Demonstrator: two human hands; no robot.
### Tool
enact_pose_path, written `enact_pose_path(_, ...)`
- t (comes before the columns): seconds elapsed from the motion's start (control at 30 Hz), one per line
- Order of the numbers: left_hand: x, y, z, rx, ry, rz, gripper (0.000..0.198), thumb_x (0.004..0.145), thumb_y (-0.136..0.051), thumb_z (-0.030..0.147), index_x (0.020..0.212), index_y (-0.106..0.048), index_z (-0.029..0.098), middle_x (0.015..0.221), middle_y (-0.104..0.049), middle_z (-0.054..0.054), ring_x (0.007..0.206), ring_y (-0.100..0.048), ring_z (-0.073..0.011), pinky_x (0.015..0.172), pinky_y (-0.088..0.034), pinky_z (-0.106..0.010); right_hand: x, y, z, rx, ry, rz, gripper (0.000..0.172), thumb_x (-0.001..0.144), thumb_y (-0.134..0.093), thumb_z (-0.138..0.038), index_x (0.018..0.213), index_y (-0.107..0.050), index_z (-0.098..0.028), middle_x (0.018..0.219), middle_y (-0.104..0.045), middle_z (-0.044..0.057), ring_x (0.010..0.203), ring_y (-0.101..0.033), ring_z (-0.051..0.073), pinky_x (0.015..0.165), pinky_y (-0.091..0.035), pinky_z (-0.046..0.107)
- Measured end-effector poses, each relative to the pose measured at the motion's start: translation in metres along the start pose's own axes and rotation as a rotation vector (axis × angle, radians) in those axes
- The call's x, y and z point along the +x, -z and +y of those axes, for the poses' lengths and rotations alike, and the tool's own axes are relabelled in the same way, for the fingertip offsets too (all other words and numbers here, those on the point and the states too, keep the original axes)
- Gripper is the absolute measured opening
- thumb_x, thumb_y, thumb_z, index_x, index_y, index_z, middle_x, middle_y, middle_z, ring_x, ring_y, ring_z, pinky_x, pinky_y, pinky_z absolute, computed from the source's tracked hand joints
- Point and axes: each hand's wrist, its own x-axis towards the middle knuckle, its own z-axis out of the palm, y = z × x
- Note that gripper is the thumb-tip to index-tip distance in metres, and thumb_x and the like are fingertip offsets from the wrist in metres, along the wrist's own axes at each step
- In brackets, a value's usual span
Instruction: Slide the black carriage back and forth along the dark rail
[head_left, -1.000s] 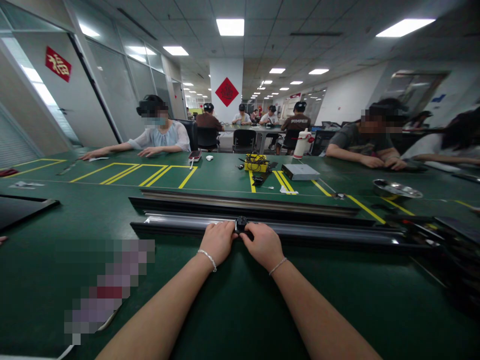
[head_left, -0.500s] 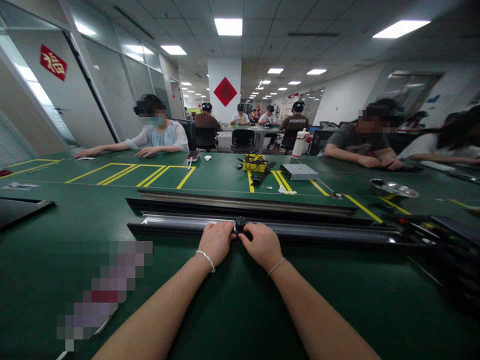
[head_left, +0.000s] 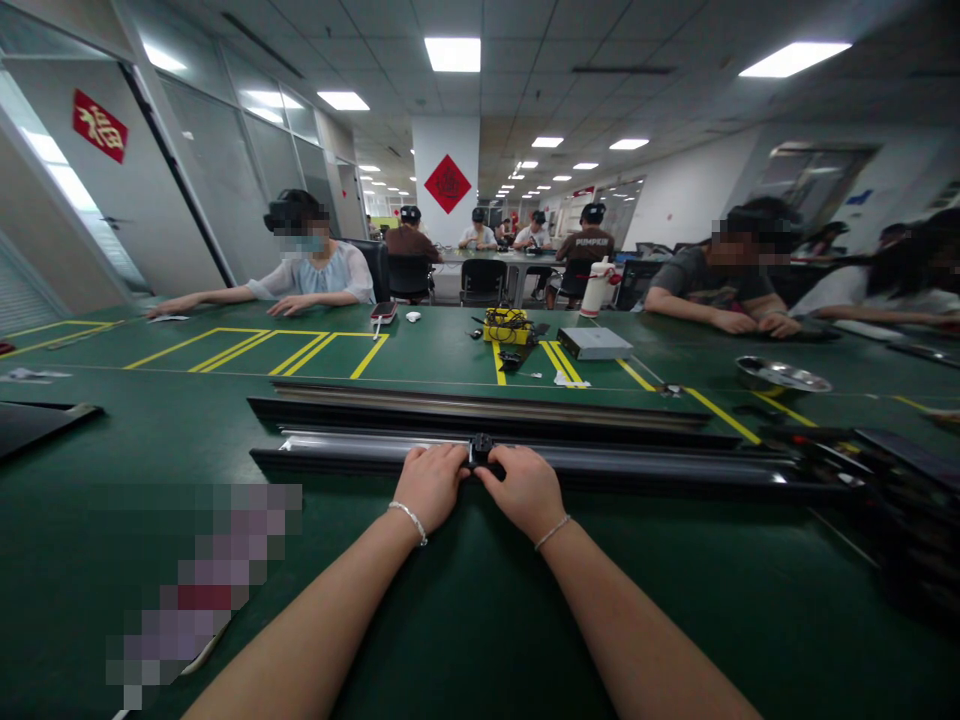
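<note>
Two long black rails lie across the green table in front of me. The near rail [head_left: 645,463] has a shiny inner channel; the far rail [head_left: 480,406] runs parallel behind it. A small black fitting [head_left: 481,448] sits on the near rail at its middle. My left hand [head_left: 430,484] and my right hand [head_left: 525,489] rest side by side on the rail's near edge. Fingers of both are curled and meet at the fitting. Each wrist wears a thin bracelet.
A yellow device [head_left: 511,325], a grey box [head_left: 597,343] and a metal bowl [head_left: 781,375] lie beyond the rails. A dark tray [head_left: 37,420] sits at the left, dark parts [head_left: 900,480] at the right. People sit at the far side and at tables behind.
My hands stay where they were on the fitting. Only the camera has shifted slightly, so the scene slid a little to the left.
</note>
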Motion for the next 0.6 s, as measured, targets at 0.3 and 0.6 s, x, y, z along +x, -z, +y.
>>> enact_pose_path(0.3,0.0007,-0.0041,-0.0028,-0.006,-0.031,0.016,0.01,0.083,-0.045,0.024,0.091,-0.051,0.024,0.093,-0.061,-0.001,0.089,-0.054,-0.0174,0.076,-0.029,-0.032,-0.0003,-0.0015,0.002,0.003,-0.009,0.01,0.018,0.076,-0.057,-0.039,0.076,-0.058,-0.022,0.075,-0.063,0.001,0.075,-0.055,0.016,0.07,-0.034,0.026)
enact_pose_path(0.6,0.0011,-0.003,-0.0025,-0.011,-0.028,0.002,0.013,0.084,-0.044,0.024,0.095,-0.051,0.025,0.093,-0.06,-0.001,0.09,-0.054,-0.0172,0.078,-0.029,-0.033,-0.0002,-0.0011,0.0034,0.003,-0.018,0.018,0.019,0.075,-0.057,-0.041,0.075,-0.058,-0.021,0.074,-0.063,0.001,0.074,-0.055,0.016,0.069,-0.034,0.026)
